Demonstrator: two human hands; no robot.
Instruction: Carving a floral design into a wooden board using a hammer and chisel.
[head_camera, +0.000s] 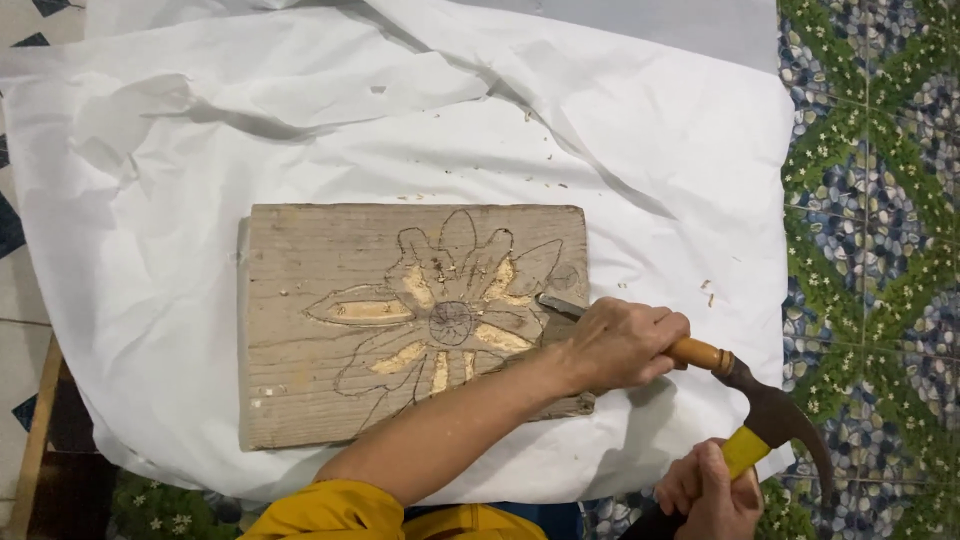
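A weathered wooden board (320, 270) lies on a white sheet, with a flower outline drawn on it and several petals carved out pale. My left hand (620, 345) reaches across from below and grips a chisel (700, 353) with an orange-brown wooden handle. Its metal blade touches the board at the flower's right petals. My right hand (708, 492) at the bottom edge holds a claw hammer (775, 415) with a yellow grip. The hammer's dark head sits right at the butt of the chisel handle.
The white sheet (650, 160) is crumpled at the back and carries scattered wood chips (708, 290). A patterned pebble-and-flower cloth (870, 200) shows on the right. A wooden edge (35, 440) appears at the lower left. My sleeve is yellow.
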